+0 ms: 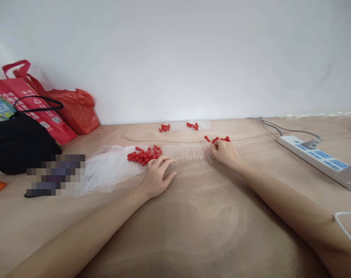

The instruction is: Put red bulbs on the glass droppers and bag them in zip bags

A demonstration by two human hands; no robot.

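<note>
I have the left hand (158,175) loosely spread beside red rubber bulbs (143,155); the right hand (222,151) curls by 1 bulb (207,138), its grip hidden, so I can't tell. Brushing low with either could scatter the thin clear tubes (187,153) between them. Wooden tabletop (204,224), white wall (175,58) behind.

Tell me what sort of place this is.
Likely a makeshift workspace, perhaps at home: red bulbs lie in piles on a wooden table, with bags gathered at its left side.
</note>
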